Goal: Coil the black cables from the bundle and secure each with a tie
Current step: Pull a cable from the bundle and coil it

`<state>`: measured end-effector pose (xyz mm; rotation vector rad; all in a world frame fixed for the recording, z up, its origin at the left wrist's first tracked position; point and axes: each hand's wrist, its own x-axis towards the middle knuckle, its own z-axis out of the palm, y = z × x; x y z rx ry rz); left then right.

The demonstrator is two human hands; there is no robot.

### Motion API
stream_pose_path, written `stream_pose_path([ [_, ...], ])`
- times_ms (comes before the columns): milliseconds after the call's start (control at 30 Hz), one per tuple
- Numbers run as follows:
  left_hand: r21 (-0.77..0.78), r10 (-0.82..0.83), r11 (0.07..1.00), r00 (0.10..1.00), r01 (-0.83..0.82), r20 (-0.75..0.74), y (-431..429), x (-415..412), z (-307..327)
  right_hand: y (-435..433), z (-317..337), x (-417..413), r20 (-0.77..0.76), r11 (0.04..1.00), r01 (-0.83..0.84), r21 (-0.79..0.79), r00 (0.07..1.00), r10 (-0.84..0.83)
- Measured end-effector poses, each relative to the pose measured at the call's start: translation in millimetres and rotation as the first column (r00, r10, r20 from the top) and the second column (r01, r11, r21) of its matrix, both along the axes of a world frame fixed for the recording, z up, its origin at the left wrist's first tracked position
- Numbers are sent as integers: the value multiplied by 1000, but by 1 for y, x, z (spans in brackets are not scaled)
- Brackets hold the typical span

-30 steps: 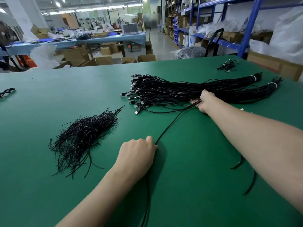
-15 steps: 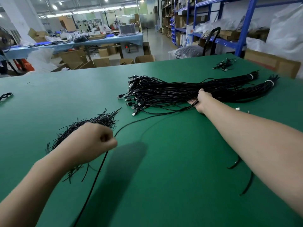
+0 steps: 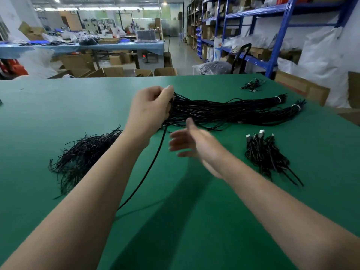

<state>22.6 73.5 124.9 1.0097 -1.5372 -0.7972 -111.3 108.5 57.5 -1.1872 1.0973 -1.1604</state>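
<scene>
Half a second earlier the left hand was held as a fist low over the ties, and the right hand was laid on the bundle. Now the left hand (image 3: 151,111) is raised in front of the left end of the bundle of black cables (image 3: 224,112). Its fingers are curled, and a single black cable (image 3: 152,162) is held in them. The cable hangs from under the hand down to the near part of the desk (image 3: 58,106). The exact grip is hidden behind the hand. The right hand (image 3: 187,145) has been taken off the bundle and is blurred just near of it. Its fingers are spread and nothing is held.

The bundle is laid across the middle of the green desk, and its right ends are bound by white bands (image 3: 278,99). A pile of black ties (image 3: 83,154) is spread at the left, and a group of coiled cables with USB plugs (image 3: 266,152) is set at the right. A smaller cluster of cables (image 3: 253,85) is seen near the far right edge.

Beyond the desk, cardboard boxes (image 3: 113,72) are stacked on the floor. A long table with a light blue cover (image 3: 116,46) is placed farther back. Blue shelving (image 3: 281,36) with boxes and white sacks (image 3: 319,55) is lined along the right.
</scene>
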Motion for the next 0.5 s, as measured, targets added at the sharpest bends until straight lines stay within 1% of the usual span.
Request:
stream_pose_path([
  [33,7,-7,1000,1000,7,-20,1,-7,3,15,0,9,31,988,-152,6,988,152],
  [67,25,-23,999,999,24,-46,3,-14,6,29,-1,16,48,968,-252,-2,967,252],
  [100,55,-52,997,995,57,-84,4,-19,8,41,-2,19,57,948,-317,-10,947,317],
  [167,109,-117,985,979,137,-168,9,-27,11,60,-8,23,30,923,-385,-13,923,385],
  [233,139,-145,974,963,179,-226,13,-31,16,73,-15,24,-22,921,-390,-14,921,389],
  [267,147,-145,972,960,184,-241,15,-32,17,77,-19,24,-17,926,-377,-12,926,376],
  [333,154,-147,970,960,187,-236,19,-32,17,83,-23,20,47,948,-319,-10,947,319],
  [400,167,-188,962,968,215,-165,25,-27,10,85,-22,9,172,970,-242,-25,955,243],
  [500,241,-285,934,957,264,54,42,-12,-22,83,-19,-12,376,990,-135,-49,915,143],
])
